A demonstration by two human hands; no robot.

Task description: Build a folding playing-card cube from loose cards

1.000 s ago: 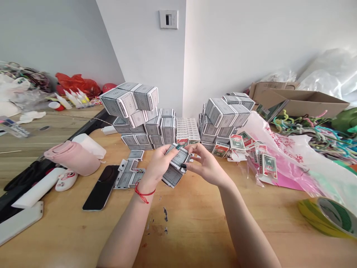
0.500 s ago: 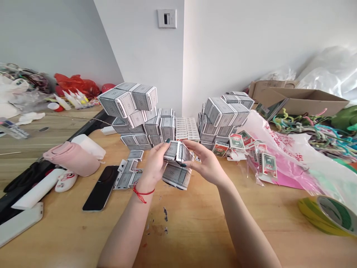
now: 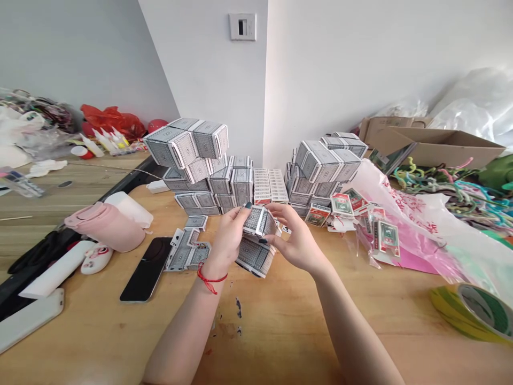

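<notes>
A block of folded playing cards (image 3: pixel 254 256), grey-patterned and made of joined boxes, is held above the table between my hands. My left hand (image 3: pixel 227 238), with a red string bracelet, grips its left side, thumb on the top box. At the right side, the fingers of my right hand (image 3: pixel 295 240) pinch the box's edge; what lies between the fingertips is partly hidden. Loose folded cards (image 3: pixel 186 251) lie left of my left hand. Behind stand two stacks of similar card boxes, a left stack (image 3: pixel 200 149) and a right stack (image 3: pixel 326 166).
Between the stacks stand rows of card packs (image 3: pixel 270 184). To the left lie a phone (image 3: pixel 144 270) and a pink bottle (image 3: pixel 106 224). On the right are boxed decks (image 3: pixel 387 238), plastic wrap (image 3: pixel 401 208), a tape roll (image 3: pixel 473 310) and a cardboard box (image 3: pixel 444 144).
The held card block has shifted slightly right and down and turned a little, with both hands around it. The right fingers have moved slightly along its edge. The whole view has drifted slightly.
</notes>
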